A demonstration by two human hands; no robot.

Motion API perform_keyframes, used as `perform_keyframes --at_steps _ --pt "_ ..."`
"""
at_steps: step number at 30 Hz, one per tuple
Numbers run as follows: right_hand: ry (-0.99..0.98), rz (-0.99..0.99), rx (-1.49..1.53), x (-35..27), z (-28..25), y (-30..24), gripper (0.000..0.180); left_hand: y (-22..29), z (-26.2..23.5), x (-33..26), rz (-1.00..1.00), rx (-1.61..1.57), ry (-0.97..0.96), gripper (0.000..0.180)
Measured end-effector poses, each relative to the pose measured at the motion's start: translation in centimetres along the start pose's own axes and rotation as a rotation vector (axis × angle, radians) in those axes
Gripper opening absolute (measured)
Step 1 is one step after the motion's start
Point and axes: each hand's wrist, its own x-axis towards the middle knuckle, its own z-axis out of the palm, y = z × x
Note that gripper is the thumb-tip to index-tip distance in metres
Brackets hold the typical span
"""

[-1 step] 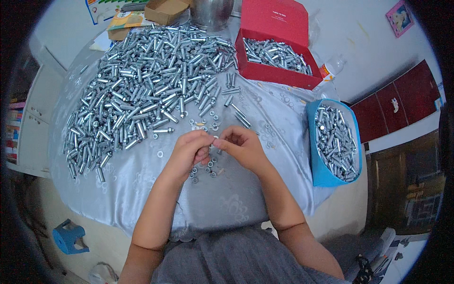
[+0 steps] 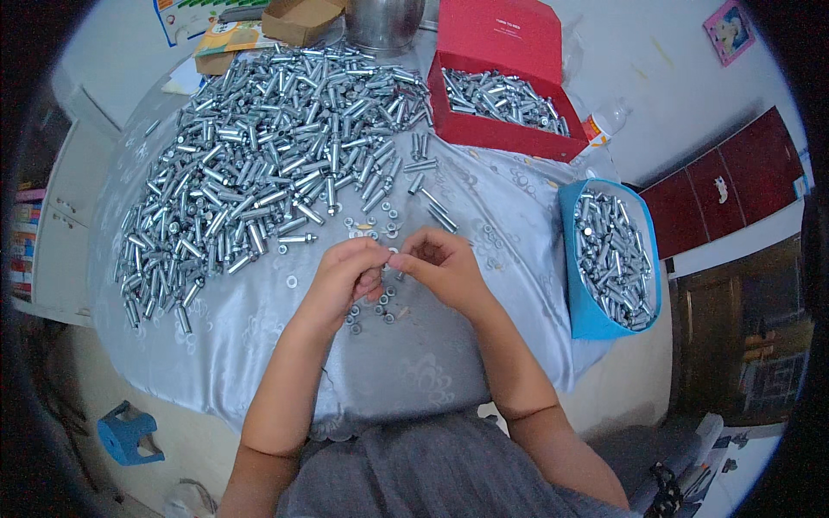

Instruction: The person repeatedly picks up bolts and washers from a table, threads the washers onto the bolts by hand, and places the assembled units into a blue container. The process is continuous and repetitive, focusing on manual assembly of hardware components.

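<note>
My left hand (image 2: 347, 269) and my right hand (image 2: 439, 269) meet over the near middle of the table, fingertips pinched together. Whatever they hold between the fingertips is too small and covered to make out. Around and below them lie loose nuts (image 2: 380, 309) and washers (image 2: 292, 281). Beyond my left hand spreads a large heap of silver metal anchor bolts (image 2: 276, 155), some with nuts on their ends. A few single bolts (image 2: 439, 209) rest just past my right hand.
An open red box (image 2: 509, 142) full of bolts stands at the back right. Nearer, a blue fabric bin (image 2: 609, 326) holds more bolts. A metal pot (image 2: 384, 26) and cardboard box (image 2: 302, 22) are at the far edge. A blue stool (image 2: 129, 433) sits on the floor at left.
</note>
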Motion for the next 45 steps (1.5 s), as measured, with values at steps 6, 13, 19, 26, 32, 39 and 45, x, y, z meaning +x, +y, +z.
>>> perform_keyframes --at_steps 6,13,19,26,32,39,45 --pt "0.143 -0.322 -0.209 0.1 0.2 0.0 0.015 0.3 0.3 -0.2 -0.02 -0.056 -0.025 0.012" --pt "0.195 -0.513 -0.388 0.0 0.5 0.4 0.017 0.3 0.2 -0.2 -0.013 -0.133 -0.044 0.012" --pt "-0.077 -0.007 0.227 0.1 0.1 -0.2 0.017 0.2 -0.4 -0.2 -0.003 -0.06 -0.167 0.011" --pt "-0.21 0.174 0.279 -0.3 -0.9 -1.2 0.014 0.2 0.4 -0.7 -0.039 -0.035 -0.153 0.009" --pt "0.065 -0.349 -0.259 -0.1 0.4 -0.2 0.015 0.2 0.1 -0.2 0.015 -0.036 -0.034 0.017" --pt "0.14 -0.491 -0.358 -0.5 1.0 0.0 0.021 0.2 0.7 -0.3 -0.048 -0.254 -0.056 0.013" --pt "0.109 -0.196 -0.393 -0.6 -2.8 -2.3 0.026 0.1 0.7 -0.2 -0.063 -0.142 -0.087 0.015"
